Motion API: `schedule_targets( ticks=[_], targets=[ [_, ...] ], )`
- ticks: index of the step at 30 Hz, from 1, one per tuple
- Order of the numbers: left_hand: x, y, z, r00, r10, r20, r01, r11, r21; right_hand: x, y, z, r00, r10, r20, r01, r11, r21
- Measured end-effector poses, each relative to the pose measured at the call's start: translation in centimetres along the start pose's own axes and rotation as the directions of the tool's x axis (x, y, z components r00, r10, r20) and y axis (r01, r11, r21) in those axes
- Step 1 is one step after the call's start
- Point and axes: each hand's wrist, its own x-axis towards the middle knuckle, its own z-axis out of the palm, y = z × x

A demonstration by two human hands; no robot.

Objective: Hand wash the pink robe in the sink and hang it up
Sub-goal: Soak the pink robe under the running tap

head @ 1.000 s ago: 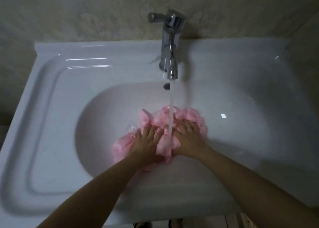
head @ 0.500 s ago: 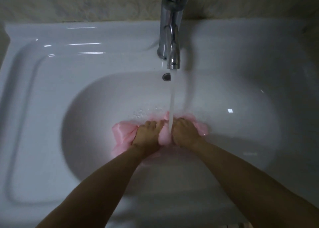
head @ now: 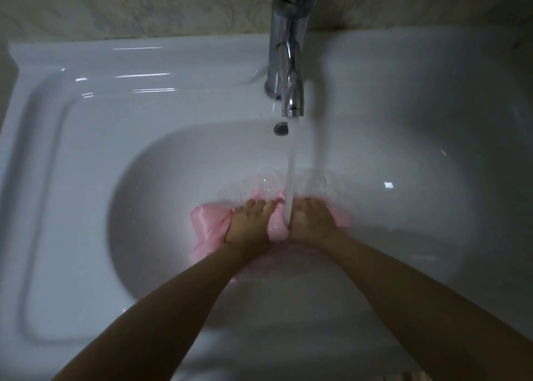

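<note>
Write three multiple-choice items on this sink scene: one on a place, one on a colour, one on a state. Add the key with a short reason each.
1. Where does the water stream land?
A. left of both hands
B. between the two hands
C. on the sink's flat left shelf

2. What colour is the robe?
A. pink
B. blue
C. white

3. What state is the faucet in?
A. off
B. dripping
C. running

Key:
1 B, the stream falls between the left hand and the right hand.
2 A, pink cloth bulges out beside and between the hands in the sink.
3 C, a steady column of water leaves the spout and froths where it lands.
</note>
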Motion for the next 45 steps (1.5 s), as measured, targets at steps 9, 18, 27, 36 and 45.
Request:
schedule_targets(
  ticks=[9,18,27,36,45],
  targets=[
    [-5.0,-0.7,-3.9,0.998,-0.011,0.055,-0.005,0.962,0.273,-3.1,2.7,-1.4,0.969,0.037,0.245,-0.006,0.992,-0.125],
    [-4.1,-0.2,-6.2,0.987,-0.017,0.16,0.069,0.943,-0.325,-3.8,0.9,-4.1,0.922,0.037,0.386,-0.168,0.935,0.311],
    [-2.6,-3.0,-7.3,0.873,-0.482,0.071,0.481,0.826,-0.294,-2.8,6.9,-5.0,0.81,0.581,0.085,-0.553,0.706,0.442],
    [-3.8,-0.4,-2.0,0.966,0.109,0.236,-0.148,0.977,0.155,-4.2,3.7,0.6,0.997,-0.061,0.046,0.072,0.949,-0.307],
    [0.2,1.1,-0.5,0.994,-0.007,-0.108,0.013,0.998,0.059,-0.3,3.5,0.8,0.972,-0.138,-0.191,0.127,0.99,-0.068]
  ],
)
